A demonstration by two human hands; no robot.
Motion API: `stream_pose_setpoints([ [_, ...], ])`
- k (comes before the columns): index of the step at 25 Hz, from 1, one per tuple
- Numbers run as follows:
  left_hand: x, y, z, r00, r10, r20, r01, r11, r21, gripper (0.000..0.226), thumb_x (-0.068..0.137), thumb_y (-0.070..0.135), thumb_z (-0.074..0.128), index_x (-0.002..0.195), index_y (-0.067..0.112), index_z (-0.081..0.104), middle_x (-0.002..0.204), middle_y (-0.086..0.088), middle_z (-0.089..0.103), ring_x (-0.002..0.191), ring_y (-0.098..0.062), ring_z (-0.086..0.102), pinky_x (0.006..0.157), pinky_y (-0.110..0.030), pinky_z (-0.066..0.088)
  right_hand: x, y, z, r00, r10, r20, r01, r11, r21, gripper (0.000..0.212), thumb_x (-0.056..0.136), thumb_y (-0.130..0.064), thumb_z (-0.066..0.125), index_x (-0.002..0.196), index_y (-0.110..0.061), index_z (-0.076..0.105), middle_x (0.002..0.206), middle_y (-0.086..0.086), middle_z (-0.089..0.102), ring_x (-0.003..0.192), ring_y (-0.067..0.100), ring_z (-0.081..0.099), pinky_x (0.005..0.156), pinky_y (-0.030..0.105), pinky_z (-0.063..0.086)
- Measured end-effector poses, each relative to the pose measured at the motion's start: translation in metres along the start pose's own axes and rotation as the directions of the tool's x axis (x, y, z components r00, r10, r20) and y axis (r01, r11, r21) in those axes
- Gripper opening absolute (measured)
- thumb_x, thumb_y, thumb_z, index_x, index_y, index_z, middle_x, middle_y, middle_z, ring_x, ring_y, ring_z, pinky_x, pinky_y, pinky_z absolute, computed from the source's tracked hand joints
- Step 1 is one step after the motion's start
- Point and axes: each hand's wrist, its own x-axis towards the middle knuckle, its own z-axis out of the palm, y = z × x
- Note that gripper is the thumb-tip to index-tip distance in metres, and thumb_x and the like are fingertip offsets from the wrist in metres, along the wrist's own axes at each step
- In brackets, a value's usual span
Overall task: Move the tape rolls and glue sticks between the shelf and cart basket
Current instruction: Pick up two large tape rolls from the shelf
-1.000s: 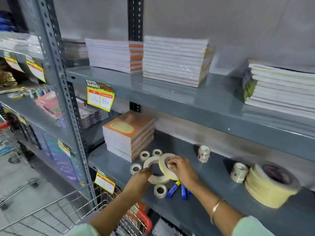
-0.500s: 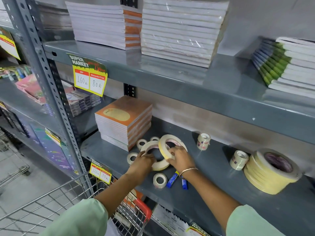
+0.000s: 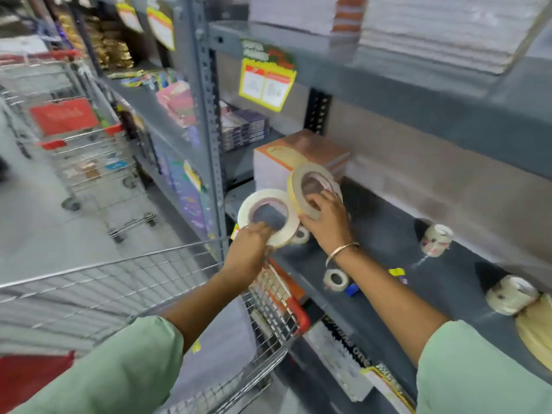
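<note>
My left hand (image 3: 249, 245) grips a wide cream tape roll (image 3: 285, 231), lifted at the front edge of the grey shelf (image 3: 388, 234). My right hand (image 3: 327, 221) holds a second cream tape roll (image 3: 295, 182), tilted upright just above it. Small tape rolls remain on the shelf: one (image 3: 336, 279) by my right wrist, one (image 3: 436, 240) farther back, another (image 3: 510, 294) at the right. Blue glue sticks (image 3: 352, 289) peek out beside my right forearm. The wire cart basket (image 3: 179, 264) stands below my left arm.
A stack of orange-covered pads (image 3: 301, 153) sits behind the rolls. A large yellow tape roll (image 3: 534, 330) lies at the far right. The shelf upright (image 3: 209, 130) rises beside the cart. Another cart (image 3: 83, 138) stands down the aisle. A price tag (image 3: 265, 82) hangs from the upper shelf.
Both hands have lifted their tape rolls off the shelf and moved them left toward the cart. The view has swung left, showing the aisle.
</note>
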Motion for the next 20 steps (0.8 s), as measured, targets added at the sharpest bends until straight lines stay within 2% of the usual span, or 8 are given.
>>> stream_pose_setpoints([
  [4,-0.068,-0.084,0.009,0.949,-0.309,-0.066,0.306,0.951,-0.053,0.031,0.077,0.010,0.070,0.106,0.005,0.064,0.106,-0.016,0.068,0.097,-0.037,0.062,0.081,-0.044,0.052,-0.020,-0.041,0.091,0.977,-0.174,0.124,0.160,0.980,0.119,0.018,0.073,-0.008,0.068,0.089,-0.001,0.063,0.092,0.020,0.062,0.095,0.034,0.055,0.080,0.032,0.035],
  [6,-0.105,-0.121,0.026,0.907,-0.419,-0.045,0.418,0.908,-0.036,0.021,0.073,0.009,0.073,0.093,0.003,0.067,0.093,-0.018,0.069,0.085,-0.039,0.065,0.070,-0.045,0.054,-0.047,-0.045,0.145,0.943,-0.260,0.209,0.236,0.963,0.134,0.017,0.074,-0.015,0.060,0.089,-0.007,0.063,0.088,0.016,0.064,0.093,0.027,0.053,0.079,0.032,0.040],
  [8,-0.135,-0.156,0.052,0.860,-0.510,0.005,0.510,0.860,-0.016,0.014,0.070,0.006,0.074,0.081,0.002,0.065,0.084,-0.019,0.068,0.078,-0.040,0.065,0.063,-0.045,0.054,-0.076,-0.037,0.199,0.903,-0.305,0.303,0.288,0.952,0.100,0.017,0.068,-0.018,0.063,0.085,-0.014,0.061,0.079,0.010,0.066,0.086,0.018,0.048,0.073,0.027,0.039],
  [11,-0.163,-0.195,0.092,0.789,-0.608,0.085,0.610,0.792,0.005,0.012,0.067,0.004,0.072,0.073,0.002,0.061,0.078,-0.019,0.067,0.074,-0.039,0.065,0.058,-0.043,0.051,-0.114,-0.008,0.271,0.785,-0.284,0.551,0.327,0.945,0.021,0.028,0.049,-0.017,0.082,0.072,-0.018,0.066,0.068,0.002,0.067,0.078,0.017,0.060,0.066,0.025,0.050],
  [13,-0.170,-0.218,0.121,0.753,-0.641,0.149,0.642,0.765,0.046,0.015,0.063,0.001,0.073,0.066,0.003,0.058,0.071,-0.019,0.066,0.067,-0.038,0.065,0.052,-0.040,0.049,-0.132,0.014,0.312,0.696,-0.213,0.686,0.317,0.948,-0.027,0.039,0.037,-0.017,0.089,0.069,-0.019,0.068,0.067,0.000,0.069,0.072,0.020,0.069,0.053,0.020,0.054],
  [16,-0.169,-0.251,0.164,0.695,-0.694,0.187,0.696,0.715,0.069,0.014,0.064,-0.005,0.066,0.063,0.002,0.054,0.070,-0.021,0.064,0.066,-0.040,0.061,0.051,-0.042,0.046,-0.145,0.039,0.361,0.626,-0.081,0.775,0.288,0.948,-0.133,0.039,0.043,-0.003,0.085,0.077,-0.010,0.068,0.074,0.009,0.069,0.072,0.026,0.068,0.051,0.023,0.053],
  [18,-0.168,-0.266,0.185,0.661,-0.726,0.192,0.727,0.682,0.076,0.014,0.064,-0.008,0.064,0.060,0.000,0.053,0.068,-0.024,0.064,0.062,-0.041,0.061,0.048,-0.041,0.044,-0.150,0.047,0.383,0.622,-0.083,0.778,0.327,0.931,-0.162,0.036,0.043,0.002,0.084,0.073,-0.004,0.066,0.072,0.014,0.068,0.071,0.031,0.069,0.051,0.030,0.056],
  [20,-0.170,-0.275,0.202,0.630,-0.746,0.217,0.744,0.660,0.108,0.017,0.059,-0.010,0.066,0.056,0.000,0.052,0.060,-0.024,0.063,0.052,-0.040,0.060,0.041,-0.035,0.038,-0.158,0.054,0.403,0.600,-0.088,0.795,0.381,0.905,-0.187,0.041,0.033,-0.001,0.087,0.067,-0.005,0.065,0.065,0.012,0.067,0.064,0.030,0.069,0.047,0.029,0.056],
])
